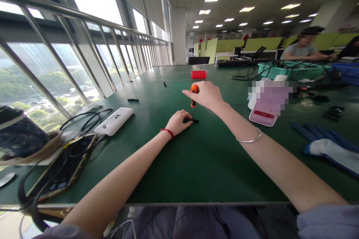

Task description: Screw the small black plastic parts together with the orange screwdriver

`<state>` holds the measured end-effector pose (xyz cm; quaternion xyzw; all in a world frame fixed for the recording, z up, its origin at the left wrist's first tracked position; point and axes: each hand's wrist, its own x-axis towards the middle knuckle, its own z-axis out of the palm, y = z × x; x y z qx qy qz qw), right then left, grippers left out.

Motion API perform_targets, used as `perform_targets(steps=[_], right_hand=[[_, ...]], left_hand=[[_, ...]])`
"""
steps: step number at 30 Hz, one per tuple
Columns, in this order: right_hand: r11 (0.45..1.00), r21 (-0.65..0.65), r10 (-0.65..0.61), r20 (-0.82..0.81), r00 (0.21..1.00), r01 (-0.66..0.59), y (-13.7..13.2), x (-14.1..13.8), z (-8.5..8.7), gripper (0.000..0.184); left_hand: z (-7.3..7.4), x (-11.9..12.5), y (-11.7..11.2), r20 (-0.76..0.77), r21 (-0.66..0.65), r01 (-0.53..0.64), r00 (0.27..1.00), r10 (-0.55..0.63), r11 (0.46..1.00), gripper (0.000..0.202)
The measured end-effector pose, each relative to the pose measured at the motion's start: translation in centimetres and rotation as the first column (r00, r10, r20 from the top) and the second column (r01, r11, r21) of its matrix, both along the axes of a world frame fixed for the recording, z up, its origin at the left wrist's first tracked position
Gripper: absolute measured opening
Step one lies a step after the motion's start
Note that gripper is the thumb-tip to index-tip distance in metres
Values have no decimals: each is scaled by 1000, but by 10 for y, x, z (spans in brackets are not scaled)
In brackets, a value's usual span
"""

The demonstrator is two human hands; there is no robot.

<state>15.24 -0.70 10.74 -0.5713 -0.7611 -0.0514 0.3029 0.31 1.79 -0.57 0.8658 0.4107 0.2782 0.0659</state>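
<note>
My right hand [204, 94] is closed round the orange handle of a small screwdriver [193, 95], which stands upright with its tip down on a small black part [192, 120]. My left hand [178, 121], with a red string at the wrist, is closed on that black part and pins it to the green table [196, 164]. A silver bangle circles my right wrist. The part's shape is mostly hidden by my fingers.
A white power bank [114, 121], a phone [60, 168] and black cables lie at left. Small black pieces [132, 100] and a red bin [199, 74] sit farther back. Blue-and-white gloves [328, 143] lie at right. A seated person [304, 49] works at the far right.
</note>
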Motion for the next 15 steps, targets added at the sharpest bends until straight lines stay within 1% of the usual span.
perform_targets(steps=[2, 3, 6, 9, 12, 13, 15], right_hand=[[1000, -21, 14, -28, 1000, -15, 0, 0, 0, 23], [999, -25, 19, -43, 999, -20, 0, 0, 0, 23], [999, -29, 17, -56, 998, -19, -1, 1, 1, 34], [1000, -11, 11, -42, 999, -12, 0, 2, 0, 32], [999, 39, -23, -13, 1000, 24, 1, 1, -1, 36], [998, 50, -31, -3, 1000, 31, 1, 1, -1, 35], [998, 53, -33, 4, 999, 33, 0, 1, -1, 25]], left_hand=[[0, 0, 0, 3, 1, 1, 1000, -1, 1000, 11], [0, 0, 0, 3, 0, 0, 1000, 0, 1000, 10], [0, 0, -1, 0, -6, -6, 1000, 6, 1000, 11], [1, 0, -1, -2, -12, -10, 1000, 10, 1000, 11], [1, 0, -2, -5, -14, -11, 1000, 11, 1000, 12], [2, 0, -2, -8, -13, -11, 1000, 11, 1000, 12], [2, 0, -2, -13, -11, -13, 1000, 12, 1000, 12]])
